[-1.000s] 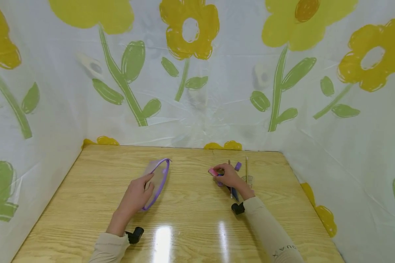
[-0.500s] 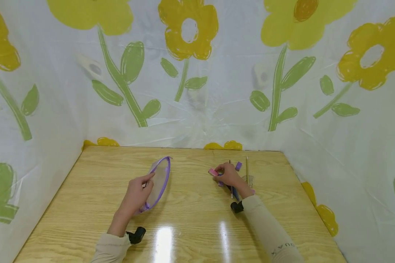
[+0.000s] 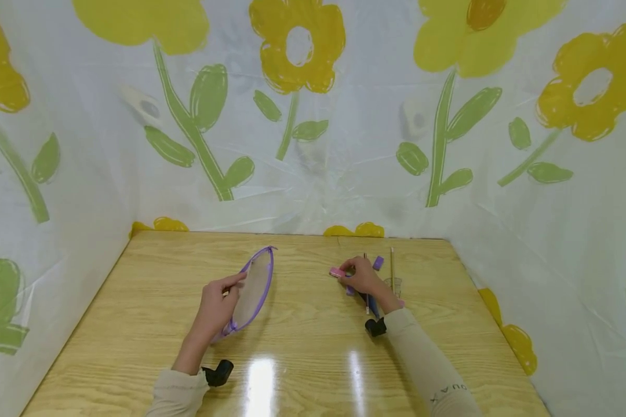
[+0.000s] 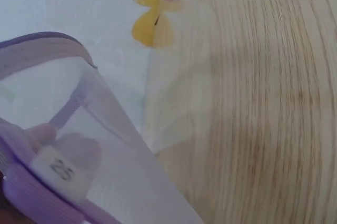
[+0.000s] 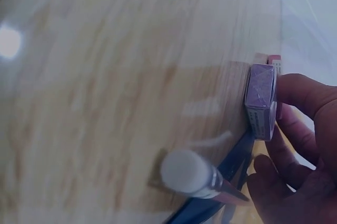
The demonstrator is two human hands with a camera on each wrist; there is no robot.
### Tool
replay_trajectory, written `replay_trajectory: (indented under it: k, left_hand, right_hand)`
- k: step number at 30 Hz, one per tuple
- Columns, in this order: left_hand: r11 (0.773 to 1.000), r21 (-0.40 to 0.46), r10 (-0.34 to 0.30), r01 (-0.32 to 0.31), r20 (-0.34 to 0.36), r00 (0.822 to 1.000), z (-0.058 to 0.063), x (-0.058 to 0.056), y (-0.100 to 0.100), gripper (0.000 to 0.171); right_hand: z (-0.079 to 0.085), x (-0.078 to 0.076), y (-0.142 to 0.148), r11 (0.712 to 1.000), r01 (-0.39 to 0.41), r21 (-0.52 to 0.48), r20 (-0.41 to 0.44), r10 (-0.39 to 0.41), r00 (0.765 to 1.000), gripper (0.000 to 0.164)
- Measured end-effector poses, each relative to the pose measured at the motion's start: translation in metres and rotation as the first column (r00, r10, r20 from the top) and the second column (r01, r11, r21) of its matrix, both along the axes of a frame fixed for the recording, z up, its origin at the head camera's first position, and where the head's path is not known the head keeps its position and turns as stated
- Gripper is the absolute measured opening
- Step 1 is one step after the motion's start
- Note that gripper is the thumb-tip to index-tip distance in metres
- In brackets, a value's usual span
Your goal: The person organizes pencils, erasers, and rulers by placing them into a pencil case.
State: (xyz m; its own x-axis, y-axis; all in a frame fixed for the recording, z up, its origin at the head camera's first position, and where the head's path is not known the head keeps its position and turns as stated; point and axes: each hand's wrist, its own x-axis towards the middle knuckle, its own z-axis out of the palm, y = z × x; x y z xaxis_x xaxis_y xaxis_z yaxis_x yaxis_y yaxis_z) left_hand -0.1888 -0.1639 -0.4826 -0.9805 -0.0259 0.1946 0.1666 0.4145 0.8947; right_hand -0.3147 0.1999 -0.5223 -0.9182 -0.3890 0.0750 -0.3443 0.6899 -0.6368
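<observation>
At pouch (image 3: 257, 292), label (image 4: 62, 172), left-wrist view only; left grip (image 3: 217, 304) pinching pouch, right grip (image 3: 364, 277) pink block (image 3: 336, 272).

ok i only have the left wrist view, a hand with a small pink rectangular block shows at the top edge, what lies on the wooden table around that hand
Observer: The head view shows a long, thin yellow stick, pencil-like, to the right of the right hand.

Operator: any other small blocks out there

Observer: Yes, a small purple rectangular block lies beyond the right hand, towards the far edge of the wooden table.

Operator: and what shape is the opening nearer me, i only get part of it

Observer: In the head view, the purple rim of the see-through pouch forms a long, slanting oval beside the left hand.
</observation>
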Motion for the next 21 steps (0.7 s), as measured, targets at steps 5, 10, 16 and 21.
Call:
replay_trajectory:
  k: [5,10,16,21]
  left_hand:
    - [0.993,0.113,-0.021,0.016,0.044,0.999,-0.0003,0.0001,0.0013,0.040]
    - [0.982,0.189,-0.031,0.020,0.056,0.998,-0.0032,-0.0010,0.0004,0.042]
    - [0.968,0.249,-0.030,0.016,0.054,0.998,-0.0059,-0.0047,-0.0011,0.041]
    - [0.958,0.285,-0.038,0.018,0.063,0.997,-0.0067,-0.0050,-0.0025,0.042]
  right_hand:
    - [0.0014,0.0020,0.0033,0.998,-0.019,-0.061,0.030,0.021,0.999,0.025]
    - [0.0047,0.0056,0.0024,0.994,0.003,-0.107,0.092,0.007,0.996,0.028]
    - [0.0064,0.0080,-0.0010,0.994,0.047,-0.095,0.092,-0.038,0.995,0.026]
    - [0.0065,0.0097,-0.0034,0.992,0.054,-0.111,0.085,-0.045,0.995,0.025]
